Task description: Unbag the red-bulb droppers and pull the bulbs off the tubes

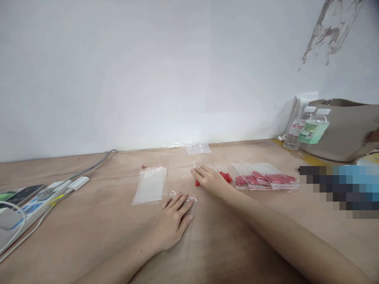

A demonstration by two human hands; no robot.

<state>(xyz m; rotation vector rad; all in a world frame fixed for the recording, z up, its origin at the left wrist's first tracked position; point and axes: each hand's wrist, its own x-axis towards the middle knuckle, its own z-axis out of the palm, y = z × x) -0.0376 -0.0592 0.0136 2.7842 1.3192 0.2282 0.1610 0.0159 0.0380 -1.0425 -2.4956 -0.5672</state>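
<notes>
My left hand (pixel 174 217) lies flat with fingers stretched out on a small clear zip bag (pixel 184 197) on the brown table (pixel 97 221). My right hand (pixel 209 180) rests further back, fingers curled over loose red-tipped white sticks (pixel 225 176); one red tip shows under the hand. A stack of empty clear zip bags (pixel 151 184) lies left of the hands. Filled bags of red-tipped sticks (pixel 263 178) lie to the right of my right hand.
A white power strip (pixel 41 201) with grey cables and plugged adapters sits at the left edge beside a phone (pixel 25 192). Two plastic bottles (pixel 308 128) and a beige bag (pixel 349 130) stand back right. Another clear bag (pixel 197 148) lies by the wall.
</notes>
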